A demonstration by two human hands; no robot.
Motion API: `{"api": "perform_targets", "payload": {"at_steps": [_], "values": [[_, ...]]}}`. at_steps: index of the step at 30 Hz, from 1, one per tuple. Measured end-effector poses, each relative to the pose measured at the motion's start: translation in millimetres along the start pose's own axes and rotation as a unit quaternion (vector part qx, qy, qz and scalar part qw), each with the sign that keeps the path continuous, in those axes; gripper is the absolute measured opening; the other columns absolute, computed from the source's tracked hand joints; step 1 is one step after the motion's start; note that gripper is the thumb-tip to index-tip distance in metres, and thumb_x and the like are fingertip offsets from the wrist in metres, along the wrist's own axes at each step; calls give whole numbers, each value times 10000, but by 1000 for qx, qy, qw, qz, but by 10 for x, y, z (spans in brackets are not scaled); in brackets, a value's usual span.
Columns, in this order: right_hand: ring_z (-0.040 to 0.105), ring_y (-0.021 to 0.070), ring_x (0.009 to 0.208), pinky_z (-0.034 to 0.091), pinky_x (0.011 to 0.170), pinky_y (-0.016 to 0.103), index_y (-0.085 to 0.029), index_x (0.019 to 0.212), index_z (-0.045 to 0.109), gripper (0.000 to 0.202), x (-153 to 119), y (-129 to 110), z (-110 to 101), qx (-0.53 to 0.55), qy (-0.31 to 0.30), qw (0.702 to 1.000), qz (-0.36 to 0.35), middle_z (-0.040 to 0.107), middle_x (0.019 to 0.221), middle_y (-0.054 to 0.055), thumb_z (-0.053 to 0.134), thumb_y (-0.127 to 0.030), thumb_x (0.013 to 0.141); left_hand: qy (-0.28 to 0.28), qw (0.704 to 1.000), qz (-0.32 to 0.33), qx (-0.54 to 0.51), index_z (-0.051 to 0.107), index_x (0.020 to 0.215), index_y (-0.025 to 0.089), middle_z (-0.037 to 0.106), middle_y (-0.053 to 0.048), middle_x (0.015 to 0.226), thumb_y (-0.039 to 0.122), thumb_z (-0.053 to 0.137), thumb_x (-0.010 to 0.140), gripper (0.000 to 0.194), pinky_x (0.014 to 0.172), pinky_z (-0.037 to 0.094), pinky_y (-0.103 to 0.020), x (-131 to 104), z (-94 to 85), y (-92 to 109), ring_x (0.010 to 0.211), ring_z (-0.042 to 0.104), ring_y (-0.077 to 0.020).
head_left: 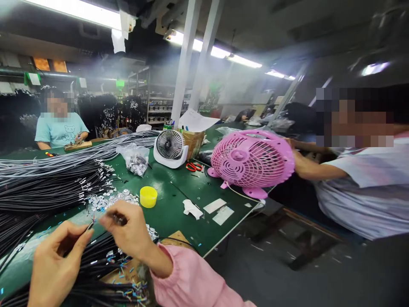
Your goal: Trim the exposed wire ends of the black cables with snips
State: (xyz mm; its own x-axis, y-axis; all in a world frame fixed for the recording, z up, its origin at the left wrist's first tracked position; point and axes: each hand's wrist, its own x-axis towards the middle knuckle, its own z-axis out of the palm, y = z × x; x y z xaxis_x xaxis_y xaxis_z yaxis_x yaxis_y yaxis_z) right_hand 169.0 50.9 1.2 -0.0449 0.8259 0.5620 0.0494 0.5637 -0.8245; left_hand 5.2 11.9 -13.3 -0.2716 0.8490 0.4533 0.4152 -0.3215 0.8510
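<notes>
My left hand (57,258) pinches the end of a thin black cable (90,225) between thumb and forefinger, its tip pointing up. Just to the right, my right hand (131,230) has its fingers curled and thumb drawn in, slightly blurred; what they hold, if anything, is hidden. Below both hands lie black cables (96,266) with coloured wire ends (134,292). Behind the right hand spreads a heap of small silvery pieces (110,198). A round yellow container (148,197) stands beside that heap.
Bundles of black cables (41,187) and grey cables (64,154) cover the left of the green table (169,198). A white fan (171,149), red-handled cutters (194,166) and a pink fan (252,160) stand or lie beyond. One co-worker (361,187) sits right, another (62,128) far left.
</notes>
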Motion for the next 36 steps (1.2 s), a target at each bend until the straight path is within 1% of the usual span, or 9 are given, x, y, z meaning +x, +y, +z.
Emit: {"api": "perform_targets", "payload": {"at_steps": [7, 9, 11, 14, 16, 19, 24, 30, 36], "values": [[399, 109, 497, 242, 459, 267, -171, 697, 627, 314, -108, 215, 7, -202, -31, 918, -340, 526, 597, -12, 489, -192, 979, -64, 995, -68, 39, 715, 616, 246, 679, -2, 516, 709, 769, 595, 467, 359, 410, -234, -30, 9, -28, 442, 594, -178], [397, 112, 504, 253, 462, 260, -188, 654, 573, 349, -99, 198, 3, -159, -61, 946, -277, 504, 586, -14, 495, -256, 987, -75, 994, -68, 39, 692, 596, 247, 626, 15, 471, 738, 718, 642, 493, 339, 357, -227, -30, 7, -25, 409, 538, -158], [409, 108, 494, 313, 462, 232, -205, 630, 511, 402, -96, 147, 23, -26, -106, 988, -109, 459, 554, -32, 508, -370, 996, -81, 995, -61, 23, 675, 601, 245, 606, 27, 487, 711, 703, 698, 476, 372, 366, -217, -44, 9, 18, 439, 536, -148], [377, 103, 465, 331, 447, 224, -219, 637, 475, 388, -129, 104, 66, 59, -94, 994, 22, 394, 530, -57, 556, -407, 966, -58, 998, -17, -4, 648, 595, 245, 589, 38, 505, 624, 745, 719, 410, 405, 380, -210, -90, 43, 110, 476, 549, -143], [382, 112, 490, 322, 471, 251, -215, 627, 490, 351, -164, 137, 71, -49, -38, 995, -76, 431, 567, -33, 568, -331, 950, -41, 999, 11, 8, 645, 586, 248, 582, 35, 483, 600, 745, 736, 396, 387, 359, -216, -123, 80, 131, 453, 532, -141], [380, 127, 496, 308, 492, 286, -211, 627, 549, 341, -178, 235, 9, -227, 30, 941, -249, 488, 593, -2, 535, -242, 966, -27, 999, 24, 20, 660, 594, 249, 604, 21, 476, 630, 716, 760, 420, 368, 353, -223, -153, 116, 65, 434, 539, -148], [546, 168, 622, 449, 598, 272, -213, 753, 649, 237, -78, 226, -117, -212, 168, 939, -212, 607, 669, 33, 531, -181, 956, -6, 1000, -14, -16, 687, 621, 247, 603, 38, 476, 676, 776, 700, 446, 365, 363, -221, -170, 96, -3, 413, 526, -136], [568, 143, 577, 477, 556, 244, -198, 770, 699, 182, -100, 105, -25, -121, 41, 972, -196, 661, 666, 23, 585, -211, 911, 27, 996, -74, -45, 676, 636, 249, 637, 28, 535, 730, 794, 649, 495, 412, 408, -207, -235, 116, 222, 558, 625, -167], [527, 125, 504, 432, 489, 234, -205, 650, 662, 232, -151, 133, -7, -113, 24, 973, -202, 600, 575, 4, 628, -236, 877, 21, 997, -64, -36, 686, 635, 250, 631, 23, 538, 721, 772, 689, 482, 407, 390, -215, -252, 126, 251, 579, 634, -176]]}}
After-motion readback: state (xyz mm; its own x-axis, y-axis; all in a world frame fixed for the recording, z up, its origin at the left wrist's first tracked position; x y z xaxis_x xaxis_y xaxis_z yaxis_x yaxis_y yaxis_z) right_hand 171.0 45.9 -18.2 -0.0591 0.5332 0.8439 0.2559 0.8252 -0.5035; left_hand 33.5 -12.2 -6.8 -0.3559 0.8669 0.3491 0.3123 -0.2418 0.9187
